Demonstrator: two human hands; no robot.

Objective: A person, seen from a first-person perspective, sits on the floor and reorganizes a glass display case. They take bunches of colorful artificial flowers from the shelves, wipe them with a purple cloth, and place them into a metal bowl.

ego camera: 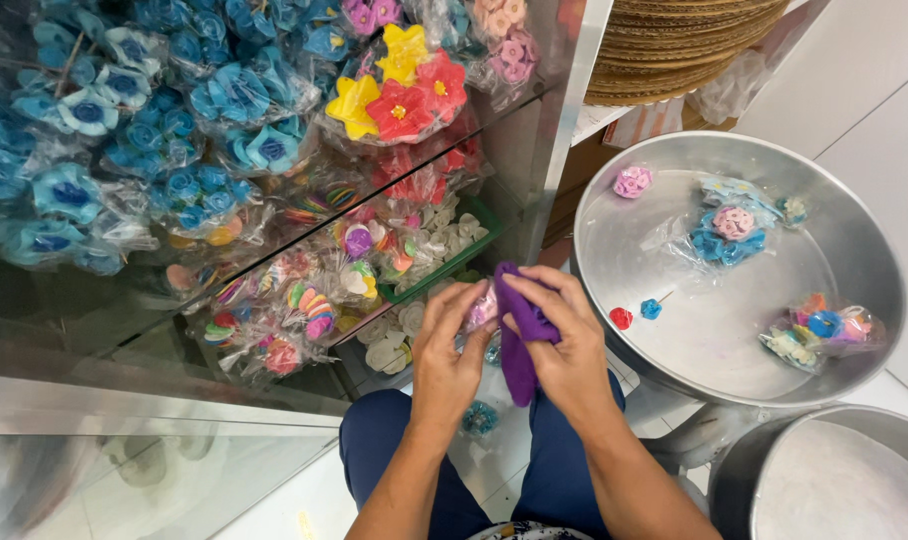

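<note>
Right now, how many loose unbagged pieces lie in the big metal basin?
3: a pink flower by the basin's far rim, and a red piece beside a blue piece near the front. Bags may hide more.

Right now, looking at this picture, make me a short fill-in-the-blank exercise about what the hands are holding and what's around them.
1. The right hand grips a cloth whose colour is ____.
2. The left hand pinches a small wrapped packet that looks ____ in colour.
3. The big round metal tray lies to the person's ____ side.
4. On the shelf behind the glass, the yellow flowers sit beside a flower coloured ____.

Missing words: purple; pink; right; red
</note>
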